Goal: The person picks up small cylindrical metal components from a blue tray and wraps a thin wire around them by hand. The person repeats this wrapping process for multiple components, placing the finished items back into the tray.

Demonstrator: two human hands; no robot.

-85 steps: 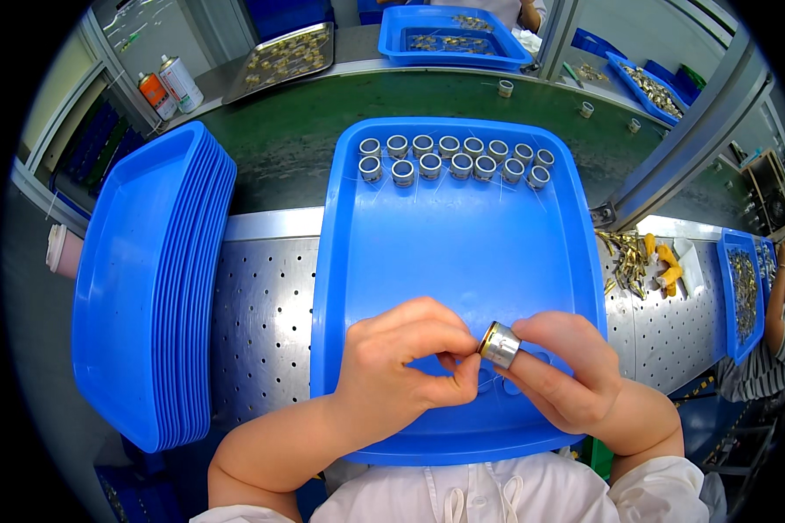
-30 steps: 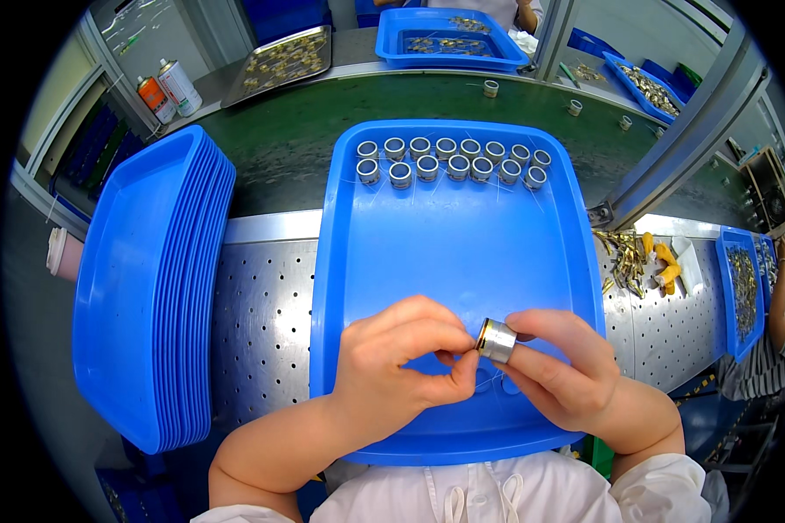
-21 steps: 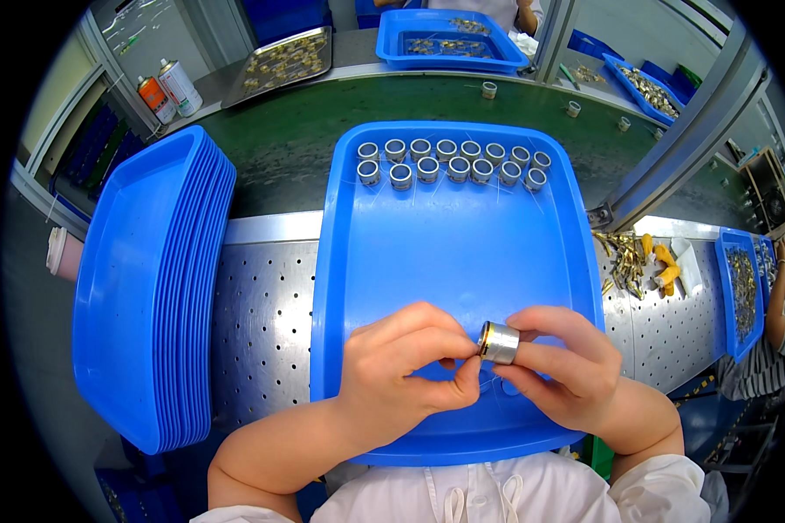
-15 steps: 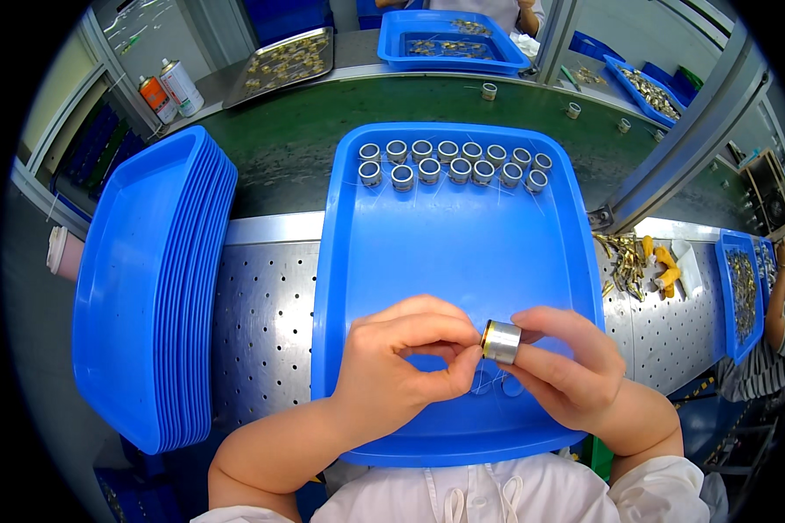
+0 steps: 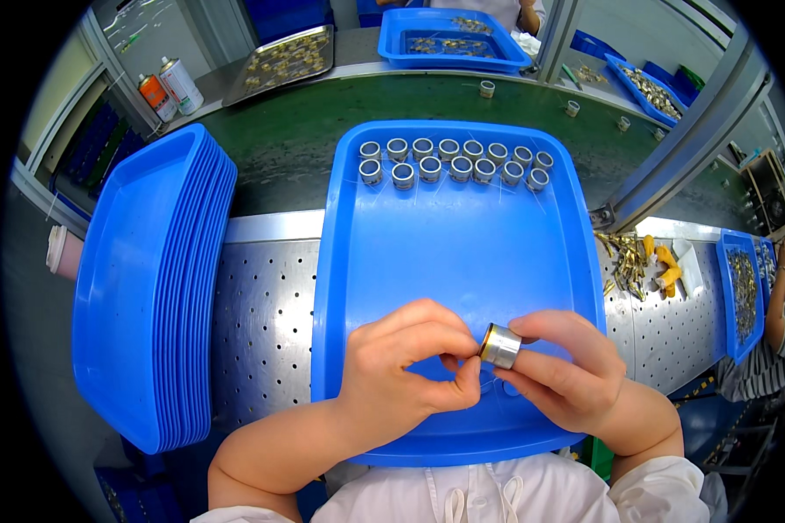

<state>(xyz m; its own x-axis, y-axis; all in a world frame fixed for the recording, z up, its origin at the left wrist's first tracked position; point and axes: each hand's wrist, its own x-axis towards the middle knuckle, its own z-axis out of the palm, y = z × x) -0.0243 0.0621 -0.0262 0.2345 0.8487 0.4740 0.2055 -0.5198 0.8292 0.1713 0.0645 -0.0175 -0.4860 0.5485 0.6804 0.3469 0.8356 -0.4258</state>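
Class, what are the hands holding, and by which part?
A silver metal cylinder: the right hand grips its right end; the left hand has fingertips at its left rim.

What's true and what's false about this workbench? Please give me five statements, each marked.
1. The right hand holds a silver cylinder, with the left hand at its left end. True.
2. Similar small cylinders stand near the far end of the large blue tray. True.
3. Those small cylinders form four rows. False: there are two rows.
4. Tray stacking is to the right of the large blue tray. False: the stack of blue trays is to its left.
5. Orange-yellow pieces lie on perforated metal. True.
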